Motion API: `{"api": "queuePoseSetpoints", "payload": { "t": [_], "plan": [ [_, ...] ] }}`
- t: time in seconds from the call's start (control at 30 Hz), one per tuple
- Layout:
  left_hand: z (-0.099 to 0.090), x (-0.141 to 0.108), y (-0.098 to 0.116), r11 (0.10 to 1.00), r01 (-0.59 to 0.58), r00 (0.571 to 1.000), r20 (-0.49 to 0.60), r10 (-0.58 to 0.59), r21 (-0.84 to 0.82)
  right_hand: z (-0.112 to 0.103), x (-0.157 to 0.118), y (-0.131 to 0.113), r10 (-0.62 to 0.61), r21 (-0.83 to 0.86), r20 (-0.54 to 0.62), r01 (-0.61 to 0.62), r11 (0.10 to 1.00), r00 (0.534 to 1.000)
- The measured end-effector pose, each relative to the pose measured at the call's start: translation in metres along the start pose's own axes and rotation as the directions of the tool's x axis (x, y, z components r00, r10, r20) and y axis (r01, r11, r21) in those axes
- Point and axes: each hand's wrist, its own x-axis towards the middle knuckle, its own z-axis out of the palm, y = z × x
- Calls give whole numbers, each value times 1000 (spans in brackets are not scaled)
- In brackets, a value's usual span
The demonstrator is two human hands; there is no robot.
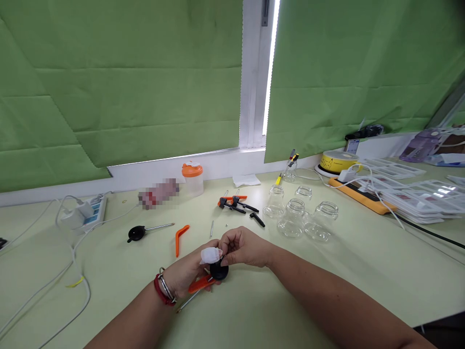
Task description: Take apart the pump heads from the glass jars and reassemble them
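Note:
My left hand (pixel 189 271), its thumb wrapped in white (pixel 210 255), is closed around a black round cap (pixel 220 273) low in the middle of the view. An orange angled handle (pixel 199 285) sits against the cap, and a thin metal rod (pixel 188 301) sticks out below towards the lower left. Over the top of the cap, my right hand (pixel 244 247) has its thumb and fingers pinched together. Whatever lies between those fingertips is hidden. Just beyond the hands lie a small metal pin (pixel 211 229) and a loose orange angled handle (pixel 181 238).
Another black cap with a rod (pixel 136 233) lies to the left. Black and orange assemblies (pixel 232 203) and a short black part (pixel 257 219) lie ahead. Several glass jars (pixel 291 218) stand right of centre. Cables (pixel 87 286) run along the left; a power strip (pixel 95 213) sits behind.

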Motion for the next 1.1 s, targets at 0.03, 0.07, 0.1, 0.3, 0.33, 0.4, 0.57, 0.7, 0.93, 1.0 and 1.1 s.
{"api": "queuePoseSetpoints", "payload": {
  "t": [0.03,0.07,0.1,0.3,0.33,0.4,0.57,0.7,0.93,1.0,1.1],
  "plan": [
    [0,0,0,1000,3,1000,-3,-3,-1,0,0,0,-8,-6,-4,8,1000,1000],
    [0,0,0,1000,3,1000,-8,-3,-1,0,0,0,-19,-15,-2,19,1000,1000],
    [0,0,0,1000,0,1000,-12,0,0,0,0,0,-32,-23,7,32,999,999],
    [2,-2,2,1000,-10,1000,-7,10,11,0,0,1,-27,-16,20,27,999,999],
    [2,-2,2,1000,-9,1000,-6,9,9,0,0,1,-25,-17,8,26,1000,1000],
    [3,-2,3,1000,-8,1000,-9,8,3,0,0,1,-32,-24,3,32,999,999],
    [4,-2,4,1000,1,1000,-25,-1,-6,1,1,2,-32,-8,24,33,999,999],
    [4,-2,4,1000,3,1000,-31,-3,-10,1,0,0,-33,-22,20,33,999,999],
    [5,-1,5,1000,-9,1000,-4,9,-14,1,1,1,-38,-51,17,39,998,999],
    [4,0,4,1000,-11,1000,5,11,-19,1,1,2,-37,-54,20,38,998,999],
    [3,1,3,1000,-11,1000,2,11,-29,0,1,3,-40,-67,12,41,997,999]
  ]
}}
